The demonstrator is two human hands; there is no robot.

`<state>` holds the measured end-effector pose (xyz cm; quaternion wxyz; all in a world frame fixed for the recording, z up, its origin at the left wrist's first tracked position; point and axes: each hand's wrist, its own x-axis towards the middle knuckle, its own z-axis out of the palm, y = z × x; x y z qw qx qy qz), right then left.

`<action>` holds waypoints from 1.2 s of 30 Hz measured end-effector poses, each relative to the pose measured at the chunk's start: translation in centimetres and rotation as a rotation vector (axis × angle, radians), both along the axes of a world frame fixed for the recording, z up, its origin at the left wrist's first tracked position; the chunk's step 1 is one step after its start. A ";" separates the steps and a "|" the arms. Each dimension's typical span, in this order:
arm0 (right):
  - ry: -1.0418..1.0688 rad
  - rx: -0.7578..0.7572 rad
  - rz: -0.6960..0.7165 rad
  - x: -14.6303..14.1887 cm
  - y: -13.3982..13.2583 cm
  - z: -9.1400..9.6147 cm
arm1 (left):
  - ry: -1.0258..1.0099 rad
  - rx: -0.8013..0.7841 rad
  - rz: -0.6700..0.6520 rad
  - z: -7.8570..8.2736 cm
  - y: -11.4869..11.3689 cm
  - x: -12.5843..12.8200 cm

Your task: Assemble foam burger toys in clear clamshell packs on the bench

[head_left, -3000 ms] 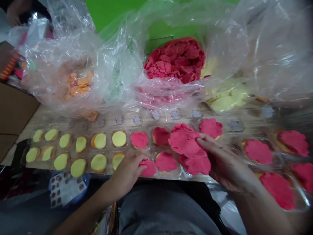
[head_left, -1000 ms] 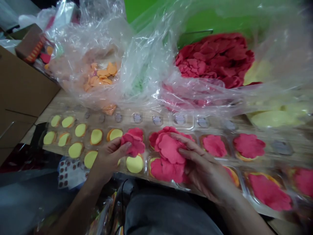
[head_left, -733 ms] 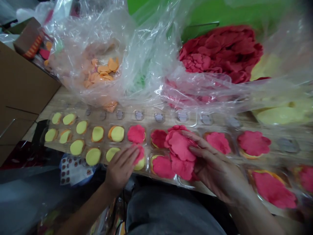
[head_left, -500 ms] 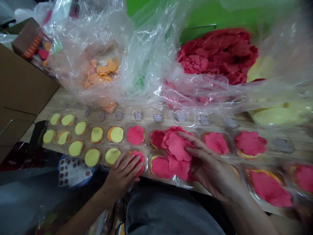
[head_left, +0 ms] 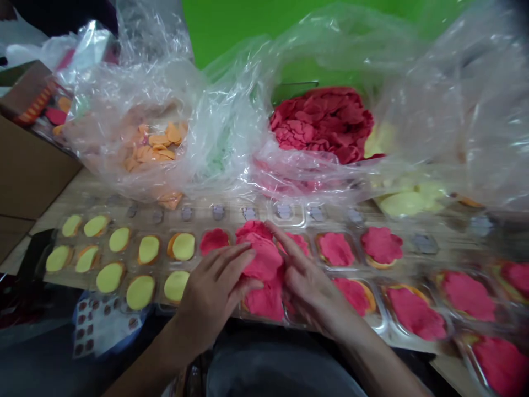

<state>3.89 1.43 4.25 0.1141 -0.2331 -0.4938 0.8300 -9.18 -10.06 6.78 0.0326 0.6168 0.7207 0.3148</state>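
A small stack of pink flower-shaped pieces [head_left: 264, 259] sits in my right hand [head_left: 312, 286], its fingers along the stack's right side. From the left, my left hand [head_left: 215, 289] has its thumb and fingertips closed on the edge of a pink piece in that stack. Below the hands lie rows of clear plastic trays [head_left: 382, 317]. To the left, their compartments hold pale yellow discs [head_left: 140, 292] over orange ones. Elsewhere in the rows, pink flower pieces [head_left: 382, 244] lie on top. My hands partly cover the compartments beneath them.
Behind the trays, a clear plastic bag holds a heap of red-pink pieces [head_left: 326, 124]; another contains orange pieces [head_left: 159, 146]. Pale yellow pieces [head_left: 413, 198] lie under plastic at the right. A cardboard box [head_left: 33, 165] stands at the left, and a sticker sheet [head_left: 103, 325] hangs below the table edge.
My left hand has left a pink piece in the front row and moved to the stack in my right hand. The camera view has shifted, and the stack appears farther left.
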 end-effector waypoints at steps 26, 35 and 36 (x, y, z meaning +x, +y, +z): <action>-0.218 0.090 -0.146 -0.8 1.5 -0.7 | 0.054 -0.240 0.567 -6.4 -4.0 -9.8; -0.027 -0.038 -0.017 -1.7 0.2 0.2 | -0.226 -0.121 0.133 -0.4 -0.2 -2.7; -0.011 -0.127 -0.022 -2.0 0.1 0.2 | -0.124 -0.087 0.134 -0.3 0.1 -2.3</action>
